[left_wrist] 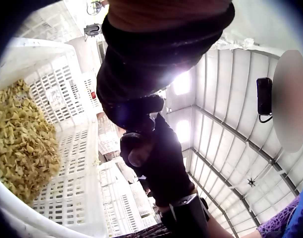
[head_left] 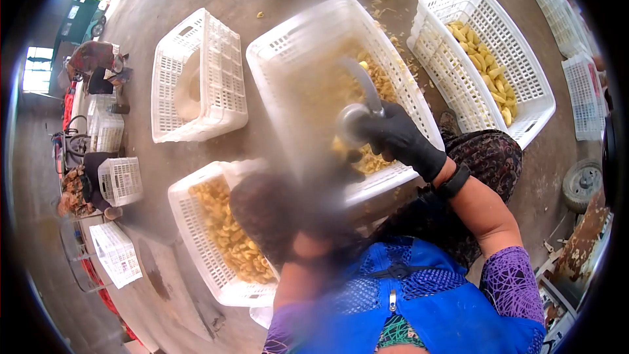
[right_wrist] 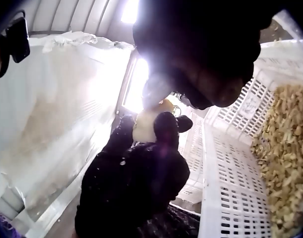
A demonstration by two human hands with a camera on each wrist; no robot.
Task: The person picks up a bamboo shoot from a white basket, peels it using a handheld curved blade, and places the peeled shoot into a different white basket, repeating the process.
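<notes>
My right hand (head_left: 403, 137), in a black glove, grips a curved, grey, metal-looking tool (head_left: 367, 85) above the middle crate. Beside its fingers is a blurred, round grey shape (head_left: 352, 123). My left hand (right_wrist: 136, 173), also black-gloved, pinches a pale yellow piece (right_wrist: 145, 125) between thumb and fingers in the right wrist view, just below the right hand; its kind cannot be told. A blur hides most of the left hand in the head view. Underneath, the white crate (head_left: 278, 46) holds a layer of yellowish peelings (left_wrist: 25, 144).
A white crate (head_left: 524, 78) at the right holds long yellow pieces (head_left: 485, 69). Another crate (head_left: 190, 249), lower left, contains golden-yellow pieces (head_left: 229, 233). Stacked crates (head_left: 223, 85) stand at the upper left. Two people work at the far left. Scraps lie on the floor; a wheel (head_left: 582, 185) is at right.
</notes>
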